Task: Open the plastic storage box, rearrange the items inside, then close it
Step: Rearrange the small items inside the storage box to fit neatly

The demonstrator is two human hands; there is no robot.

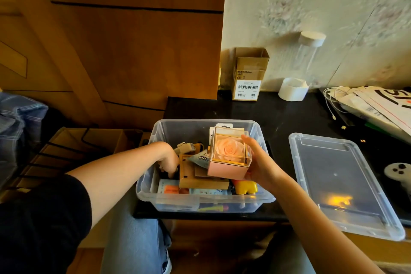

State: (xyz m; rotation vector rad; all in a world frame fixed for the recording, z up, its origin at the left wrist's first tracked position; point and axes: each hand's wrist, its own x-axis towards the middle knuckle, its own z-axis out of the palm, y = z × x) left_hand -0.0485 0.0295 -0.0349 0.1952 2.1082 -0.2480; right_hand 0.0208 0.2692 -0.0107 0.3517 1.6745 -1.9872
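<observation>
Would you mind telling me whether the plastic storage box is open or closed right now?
Open: the storage box has no cover, and its lid lies flat on the table beside it.

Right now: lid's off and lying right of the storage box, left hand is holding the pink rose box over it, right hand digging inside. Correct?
Hands are swapped. In the head view the right hand holds the pink rose box over the storage box; the left hand digs inside. The lid is off, lying to the right.

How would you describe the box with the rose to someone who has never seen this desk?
Find the clear storage box on the black desk. The right hand holds the rose box above its contents: a pink cube with a transparent top showing a peach rose, the only flower there.
</observation>
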